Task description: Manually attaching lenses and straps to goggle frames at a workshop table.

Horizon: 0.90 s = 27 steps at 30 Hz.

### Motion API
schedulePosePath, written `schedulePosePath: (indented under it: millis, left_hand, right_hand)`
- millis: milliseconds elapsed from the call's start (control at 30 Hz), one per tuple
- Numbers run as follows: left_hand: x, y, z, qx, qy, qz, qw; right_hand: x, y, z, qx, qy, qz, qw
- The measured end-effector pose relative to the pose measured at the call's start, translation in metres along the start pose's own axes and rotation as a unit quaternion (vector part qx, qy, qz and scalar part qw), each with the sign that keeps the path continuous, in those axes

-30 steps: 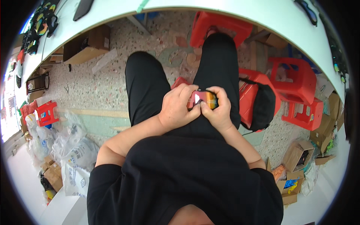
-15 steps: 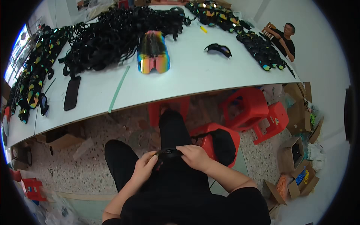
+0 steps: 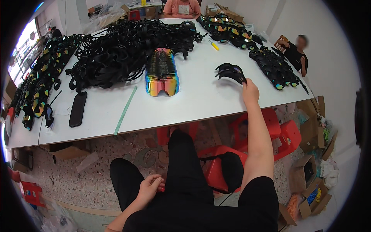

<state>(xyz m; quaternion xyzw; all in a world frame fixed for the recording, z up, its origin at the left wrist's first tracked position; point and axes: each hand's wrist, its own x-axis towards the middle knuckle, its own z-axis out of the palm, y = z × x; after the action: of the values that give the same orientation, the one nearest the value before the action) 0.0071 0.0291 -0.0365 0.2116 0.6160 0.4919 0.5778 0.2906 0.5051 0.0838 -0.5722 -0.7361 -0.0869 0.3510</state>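
Note:
My right hand [image 3: 251, 92] reaches over the right part of the table, its fingers closed on one end of a pair of black wraparound sunglasses [image 3: 231, 73]. A second black pair [image 3: 228, 66] lies right behind it, partly overlapped; I cannot tell whether they touch. Above my lap, my left hand [image 3: 149, 188] rests with loosely curled fingers and nothing visible in it. A long stack of mirrored, rainbow-tinted shield lenses [image 3: 162, 73] lies mid-table. Behind it and to its left spreads a big heap of black frames [image 3: 112, 58].
Rows of glasses with mirrored lenses line the left [image 3: 42, 89] and right [image 3: 270, 67] of the white table [image 3: 197, 98]. A phone [image 3: 78, 109], a green strip [image 3: 125, 110] and a yellow-handled tool [image 3: 214, 46] lie there. Red stools [image 3: 288, 139] stand below; two other people are beyond.
My right hand has gone from my lap to the table, carrying the black sunglasses next to the other pair. My left hand has let go and stayed near my lap. The view has tilted up.

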Motion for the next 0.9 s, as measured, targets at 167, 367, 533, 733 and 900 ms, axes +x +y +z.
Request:
schedulePosePath:
  millis: [167,367,533,733,900]
  left_hand:
    - [0.008,0.002,0.001,0.012,0.017,-0.038,0.999]
    - [0.016,-0.01,-0.002,0.019,0.002,-0.047,0.999]
    - [0.017,-0.004,0.0,0.06,-0.031,-0.059,0.996]
    - [0.011,-0.003,-0.008,0.087,-0.028,-0.008,0.996]
    - [-0.007,0.039,-0.032,0.166,0.02,0.193,0.967]
  right_hand:
    - [0.023,-0.005,0.019,-0.093,-0.066,0.081,0.99]
    - [0.014,-0.003,0.028,-0.08,0.029,0.06,0.995]
    - [-0.011,-0.038,0.008,0.055,0.125,-0.056,0.989]
    - [-0.047,-0.2,0.0,0.247,0.013,-0.324,0.913]
    - [-0.071,-0.266,0.0,0.181,-0.075,-0.326,0.925]
